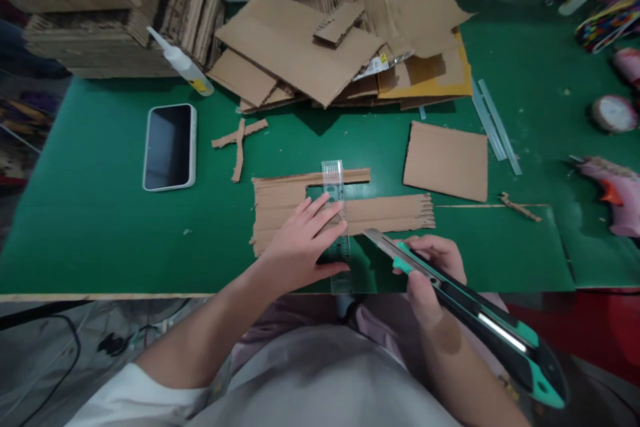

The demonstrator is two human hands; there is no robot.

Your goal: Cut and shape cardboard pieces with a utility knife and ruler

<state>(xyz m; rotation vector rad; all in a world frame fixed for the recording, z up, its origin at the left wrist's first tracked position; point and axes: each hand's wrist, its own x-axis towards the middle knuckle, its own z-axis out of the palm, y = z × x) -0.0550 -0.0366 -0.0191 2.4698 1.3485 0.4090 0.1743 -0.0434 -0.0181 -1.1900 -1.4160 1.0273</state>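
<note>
My left hand [303, 240] lies with spread fingers on a clear ruler [333, 177], which crosses an irregular cardboard piece [390, 213] near the table's front edge. The ruler runs from front to back, and its near end reaches past the cardboard. A long notch separates a thin strip at the cardboard's back from the wider part. In my right hand [433, 267] is a black and teal utility knife [480, 320], its blade out. The blade's tip is beside the cardboard's front edge, right of the ruler; whether it touches cannot be told.
Behind lie a cardboard pile [300, 47], a glue bottle [185, 70] and stacked cardboard [90, 40]. A phone [170, 147] and crossed cardboard strips [239, 140] are at left. A cardboard rectangle [445, 160], clear sticks [493, 123] and a pink glue gun [617, 193] are at right.
</note>
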